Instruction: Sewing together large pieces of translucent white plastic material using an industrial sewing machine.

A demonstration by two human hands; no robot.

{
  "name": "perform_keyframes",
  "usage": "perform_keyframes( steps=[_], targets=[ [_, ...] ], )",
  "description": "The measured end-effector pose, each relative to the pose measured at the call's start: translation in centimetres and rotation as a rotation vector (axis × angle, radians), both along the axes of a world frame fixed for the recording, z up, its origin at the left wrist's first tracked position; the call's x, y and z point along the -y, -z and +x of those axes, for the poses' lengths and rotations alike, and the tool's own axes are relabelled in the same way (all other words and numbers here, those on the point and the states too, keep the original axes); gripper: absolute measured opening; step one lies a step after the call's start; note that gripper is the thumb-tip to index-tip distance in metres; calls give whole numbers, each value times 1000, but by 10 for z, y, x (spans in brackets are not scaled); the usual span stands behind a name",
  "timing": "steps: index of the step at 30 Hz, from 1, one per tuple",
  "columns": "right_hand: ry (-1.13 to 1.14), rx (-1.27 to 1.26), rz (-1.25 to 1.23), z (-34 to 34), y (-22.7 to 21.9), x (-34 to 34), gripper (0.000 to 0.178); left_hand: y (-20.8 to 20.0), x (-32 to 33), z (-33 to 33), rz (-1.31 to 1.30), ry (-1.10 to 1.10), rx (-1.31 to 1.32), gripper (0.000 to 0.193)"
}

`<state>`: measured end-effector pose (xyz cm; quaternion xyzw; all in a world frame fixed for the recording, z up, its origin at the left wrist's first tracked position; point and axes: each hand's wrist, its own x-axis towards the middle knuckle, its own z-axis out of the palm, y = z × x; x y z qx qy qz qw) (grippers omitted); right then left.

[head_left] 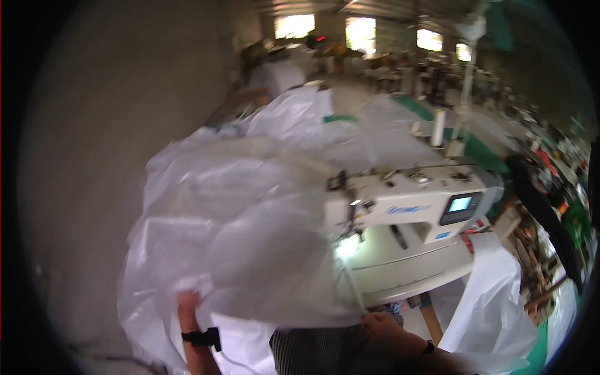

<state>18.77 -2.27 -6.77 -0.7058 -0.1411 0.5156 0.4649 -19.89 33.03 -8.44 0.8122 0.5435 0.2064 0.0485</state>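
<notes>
Centrally, one sheet (244, 219): white, thin, partly see-through, creased and billowing, spread over the middle and left, its right side lying against the needle end of the machine. Its lower right edge runs down to the right hand.

Left hand (189, 299): one, at the lower left, touching the sheet; blurred, so whether its fingers are closed on the material cannot be told. Black strap (201, 338) on the wrist, with a pale cable (240, 364) near it.

Right hand (379, 324): one, below the machine, fingers bent and closed on the edge of the sheet. Dark band (429, 347) on the wrist.

Garment (319, 353): dark, finely patterned, between the two forearms.

Machine (400, 203): sewing type, white, arm reaching leftward, right of the sheet. Fitted with a small lit screen (461, 204) on the front and a bright lamp (347, 245) by the needle.

Spool (439, 128): white, upright, behind the machine.

Cloth (487, 284): white, hanging in folds at the machine's right, apart from the right hand.

Strip (431, 320): brown, below the machine, left of the cloth.

Green pieces (412, 107): several, behind the machine.

Wall (119, 125): plain, grey-brown, at left.

Windows (294, 26): four, bright, along the far side.
</notes>
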Motion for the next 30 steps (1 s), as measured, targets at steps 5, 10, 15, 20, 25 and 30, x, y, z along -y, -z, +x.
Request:
perform_keyframes(
  steps=[5,10,15,20,25,30],
  targets=[
    [-117,45,144,-6,-7,3,35,-1,114,-48,-298,6,893,23],
    [-73,101,151,-10,-20,0,35,-38,134,-97,-397,296,732,32],
    [-99,138,170,-13,-23,-1,34,-65,176,-115,-938,-114,673,51],
    [-51,102,176,-17,-20,-3,34,-82,221,-89,-590,353,1221,54],
    [-42,172,127,-11,-20,3,33,-23,200,-50,-222,-346,737,44],
    [-78,370,22,12,-15,12,35,37,92,-188,349,-371,-176,17]
  ],
)
